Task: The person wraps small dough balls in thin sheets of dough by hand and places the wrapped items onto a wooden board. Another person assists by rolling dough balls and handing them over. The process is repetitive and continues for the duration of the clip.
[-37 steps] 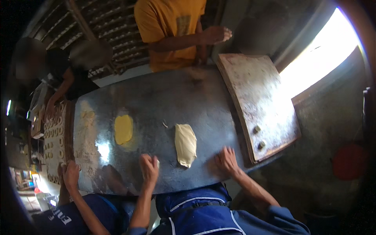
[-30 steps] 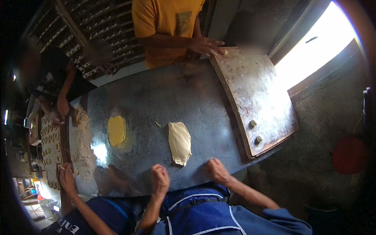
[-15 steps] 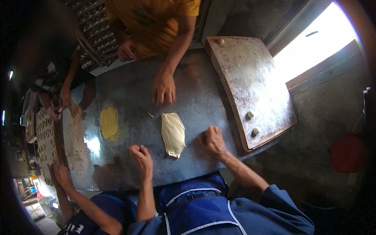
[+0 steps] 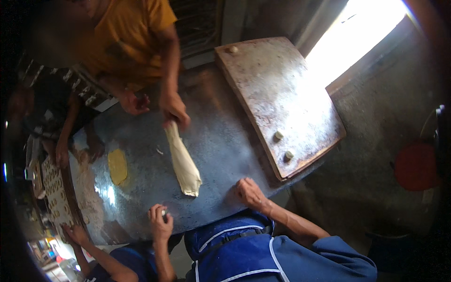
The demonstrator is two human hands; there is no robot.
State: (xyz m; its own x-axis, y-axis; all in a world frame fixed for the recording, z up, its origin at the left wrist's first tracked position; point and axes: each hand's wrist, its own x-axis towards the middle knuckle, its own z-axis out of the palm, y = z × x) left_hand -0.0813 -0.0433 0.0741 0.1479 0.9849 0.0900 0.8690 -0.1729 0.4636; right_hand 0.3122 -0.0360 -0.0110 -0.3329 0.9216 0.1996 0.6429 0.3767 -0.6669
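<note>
A long pale sheet of dough (image 4: 183, 164) stretches across the metal-grey table in front of me. Its far end is in the grip of a co-worker's hand (image 4: 174, 110); the near end lies on the table. My left hand (image 4: 160, 222), near the table's front edge, is closed with its fingers curled around a small greyish thing too unclear to name. To the right of the dough, my right hand (image 4: 251, 192) rests as a loose fist on the table edge. Its curled fingers hide whatever may be inside. Neither hand touches the dough.
A stack of boards (image 4: 286, 89) with several small dough balls stands at the right. Left of the dough lies a flat yellow slab (image 4: 117, 167). Other co-workers' hands (image 4: 77, 234) are near a tray of ring-shaped pieces (image 4: 55, 188) at the far left.
The co-worker in yellow has taken hold of the dough's far end, pulling it longer and narrower. My hands have drawn back toward the table's front edge. The view has shifted.
</note>
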